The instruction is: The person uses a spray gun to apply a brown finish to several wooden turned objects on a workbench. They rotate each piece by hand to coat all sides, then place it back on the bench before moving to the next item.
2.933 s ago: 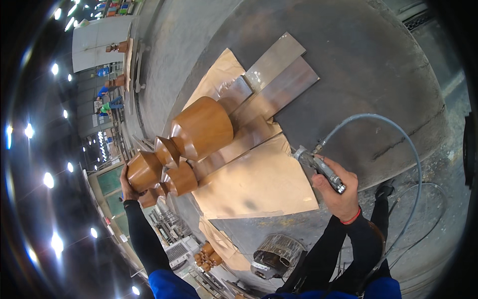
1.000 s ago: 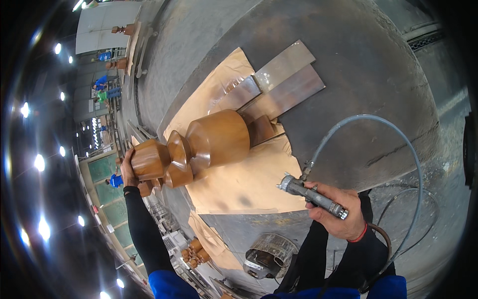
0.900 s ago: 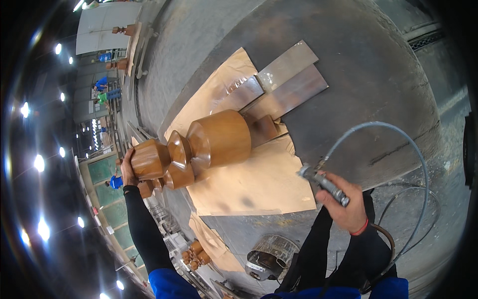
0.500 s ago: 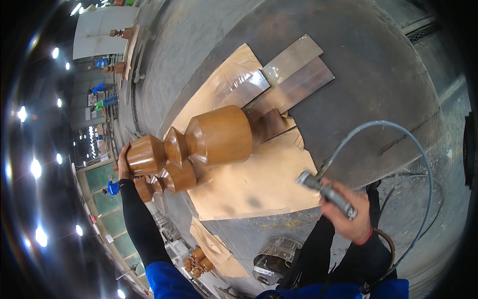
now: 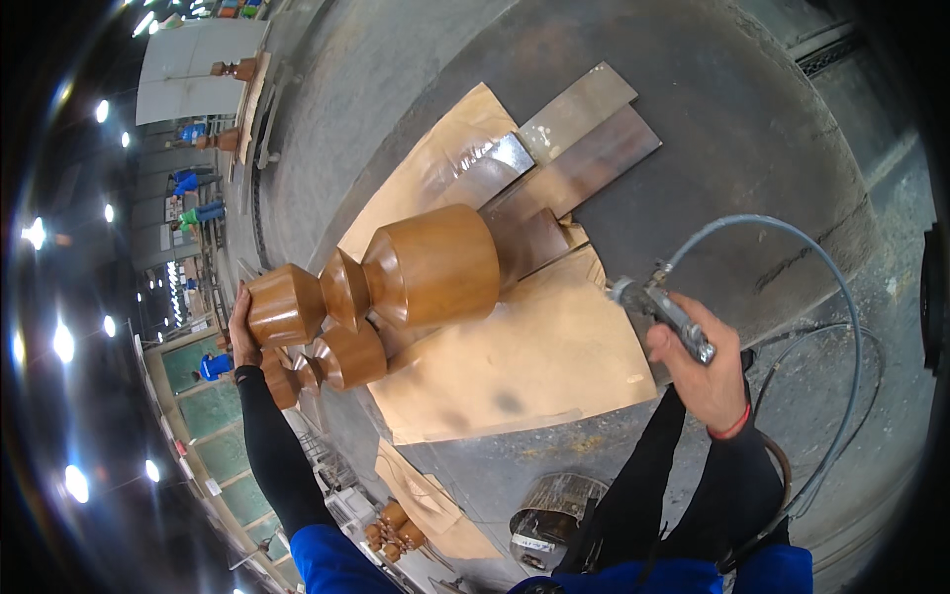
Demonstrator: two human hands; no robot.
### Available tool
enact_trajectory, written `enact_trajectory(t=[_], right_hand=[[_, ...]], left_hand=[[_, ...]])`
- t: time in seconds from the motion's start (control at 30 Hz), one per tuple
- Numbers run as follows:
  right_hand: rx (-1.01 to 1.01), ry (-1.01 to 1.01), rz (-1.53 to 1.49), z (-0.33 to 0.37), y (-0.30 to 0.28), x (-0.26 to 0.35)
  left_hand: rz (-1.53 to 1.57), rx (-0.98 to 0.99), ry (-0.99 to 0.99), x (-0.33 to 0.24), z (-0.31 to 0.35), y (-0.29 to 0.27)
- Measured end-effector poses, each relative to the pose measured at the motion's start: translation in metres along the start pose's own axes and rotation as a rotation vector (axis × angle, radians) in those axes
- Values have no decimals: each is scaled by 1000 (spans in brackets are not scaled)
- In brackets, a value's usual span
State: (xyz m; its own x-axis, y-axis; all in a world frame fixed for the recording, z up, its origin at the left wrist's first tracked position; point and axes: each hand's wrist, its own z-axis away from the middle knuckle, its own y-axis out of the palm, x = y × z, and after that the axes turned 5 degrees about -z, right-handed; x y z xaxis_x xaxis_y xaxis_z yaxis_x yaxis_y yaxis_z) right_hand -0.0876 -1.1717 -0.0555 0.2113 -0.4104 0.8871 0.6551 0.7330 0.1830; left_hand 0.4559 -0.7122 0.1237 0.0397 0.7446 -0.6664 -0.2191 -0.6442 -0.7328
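Observation:
My right hand (image 5: 704, 368) is closed around a metal spray gun (image 5: 671, 319), its nozzle toward the left, with a grey hose (image 5: 807, 259) joined to it. At the left, my left hand (image 5: 243, 327) grips the narrow end of a glossy brown turned wooden pedestal (image 5: 435, 265). This pedestal has a wide drum-shaped end and a pinched, ringed middle. Beside and partly behind it is a second, smaller-looking turned wooden piece (image 5: 351, 358). Some of my left fingers are hidden behind the pedestal's end. A gap separates the spray gun from the pedestal.
Tan paper sheets (image 5: 515, 371) and several flat boards (image 5: 594, 158) lie beneath and beyond the pedestal on a dark surface (image 5: 732, 119). A stained bucket (image 5: 554, 510) stands near my legs. More turned pieces (image 5: 394, 532) lie lower left. Other people (image 5: 213, 366) are far left.
My right hand has raised the spray gun slightly and moved it right, turning it a little. The left hand keeps its place on the pedestal. The whole view has shifted slightly.

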Motion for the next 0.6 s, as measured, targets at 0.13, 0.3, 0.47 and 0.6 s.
enact_trajectory(t=[0.13, 0.3, 0.47, 0.6], right_hand=[[28, -102, 10, 22, 0, -6], [310, -342, -126, 63, -5, -6], [22, -18, 27, 52, -15, -28], [44, -139, -78, 64, -24, -24]], left_hand=[[2, 1, -84, -4, -3, 1], [86, -20, -122, -4, -12, -2], [24, -89, -166, -7, -23, -4], [91, -123, -224, -12, -23, 5]])
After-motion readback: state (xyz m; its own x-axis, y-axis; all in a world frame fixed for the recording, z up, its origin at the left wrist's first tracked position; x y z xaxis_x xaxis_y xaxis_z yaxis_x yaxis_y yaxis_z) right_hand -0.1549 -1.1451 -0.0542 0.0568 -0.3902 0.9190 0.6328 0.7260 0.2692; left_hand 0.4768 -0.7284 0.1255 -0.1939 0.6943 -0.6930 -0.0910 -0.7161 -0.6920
